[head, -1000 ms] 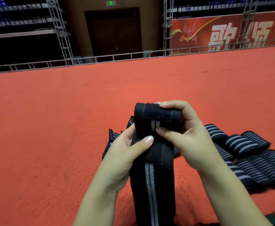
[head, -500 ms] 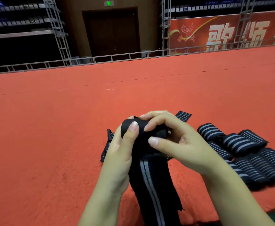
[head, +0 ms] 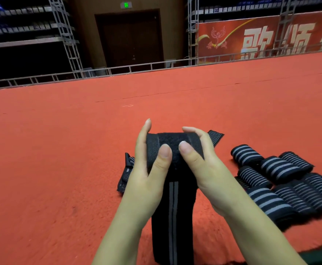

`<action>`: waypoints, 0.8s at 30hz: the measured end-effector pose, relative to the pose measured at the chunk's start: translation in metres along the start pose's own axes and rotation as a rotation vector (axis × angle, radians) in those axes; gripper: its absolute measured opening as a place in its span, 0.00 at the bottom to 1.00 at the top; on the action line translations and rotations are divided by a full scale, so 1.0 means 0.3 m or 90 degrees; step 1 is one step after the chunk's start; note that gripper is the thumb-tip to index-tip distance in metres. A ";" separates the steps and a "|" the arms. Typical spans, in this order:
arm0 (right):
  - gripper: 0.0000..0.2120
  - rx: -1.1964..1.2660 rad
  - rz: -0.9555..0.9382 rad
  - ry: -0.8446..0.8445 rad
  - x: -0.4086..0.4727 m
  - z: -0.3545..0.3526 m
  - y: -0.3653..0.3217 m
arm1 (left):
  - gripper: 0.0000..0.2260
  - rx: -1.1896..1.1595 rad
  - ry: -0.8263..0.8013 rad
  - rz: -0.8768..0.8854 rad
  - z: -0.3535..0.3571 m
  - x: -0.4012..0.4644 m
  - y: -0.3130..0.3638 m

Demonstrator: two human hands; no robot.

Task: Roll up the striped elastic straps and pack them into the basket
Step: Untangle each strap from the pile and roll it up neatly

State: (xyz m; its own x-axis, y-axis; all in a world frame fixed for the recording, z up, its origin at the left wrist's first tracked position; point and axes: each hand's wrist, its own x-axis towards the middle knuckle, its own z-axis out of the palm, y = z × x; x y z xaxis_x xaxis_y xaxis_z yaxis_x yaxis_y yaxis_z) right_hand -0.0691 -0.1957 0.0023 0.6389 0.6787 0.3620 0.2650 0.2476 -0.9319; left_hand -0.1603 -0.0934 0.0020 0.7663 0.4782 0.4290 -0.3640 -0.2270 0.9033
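A black elastic strap with two grey stripes (head: 172, 211) hangs down between my forearms, its top wound into a small roll (head: 175, 142). My left hand (head: 146, 169) holds the roll's left end, thumb pressed on the front, fingers behind. My right hand (head: 200, 161) grips the right end the same way. Several finished striped rolls (head: 278, 169) lie on the red carpet at the right. A loose unrolled strap (head: 125, 175) lies behind my left hand, and another strap end (head: 216, 136) shows behind my right fingers. No basket is in view.
Red carpet (head: 61, 150) covers the floor all round. A low metal rail (head: 118, 69) edges it at the back, with truss posts, a dark door and a red banner (head: 251, 37) beyond.
The roll has risen slightly and been turned over once more. Both thumbs now press side by side on its front, where before the right fingers curled over the top.
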 end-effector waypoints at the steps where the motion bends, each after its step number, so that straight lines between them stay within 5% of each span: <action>1: 0.28 -0.018 -0.002 -0.003 0.000 -0.006 -0.001 | 0.28 0.004 0.004 -0.001 -0.003 0.002 -0.001; 5: 0.20 -0.020 0.015 -0.044 0.004 -0.036 -0.009 | 0.24 0.033 -0.013 0.006 -0.021 -0.005 -0.002; 11: 0.29 0.038 0.019 -0.042 0.007 -0.034 -0.006 | 0.23 0.027 -0.017 0.032 -0.032 -0.005 0.014; 14: 0.24 0.076 0.045 -0.037 0.019 -0.025 -0.006 | 0.23 0.018 -0.008 0.025 -0.029 0.008 0.009; 17: 0.19 0.100 0.014 -0.006 0.028 -0.027 -0.003 | 0.27 0.027 -0.031 -0.001 -0.032 0.023 0.002; 21: 0.19 0.167 -0.015 0.046 0.041 -0.040 -0.016 | 0.48 -0.033 -0.103 -0.081 -0.050 0.032 -0.017; 24: 0.27 0.169 -0.054 0.074 0.053 -0.058 -0.025 | 0.39 -0.069 -0.105 -0.098 -0.043 0.020 -0.037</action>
State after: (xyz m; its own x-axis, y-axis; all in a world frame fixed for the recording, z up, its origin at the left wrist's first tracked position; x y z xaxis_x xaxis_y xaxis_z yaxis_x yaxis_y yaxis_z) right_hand -0.0484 -0.1987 0.0155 0.7057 0.5677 0.4239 0.1323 0.4822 -0.8660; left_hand -0.1585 -0.0771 -0.0054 0.8899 0.3538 0.2879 -0.2834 -0.0657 0.9567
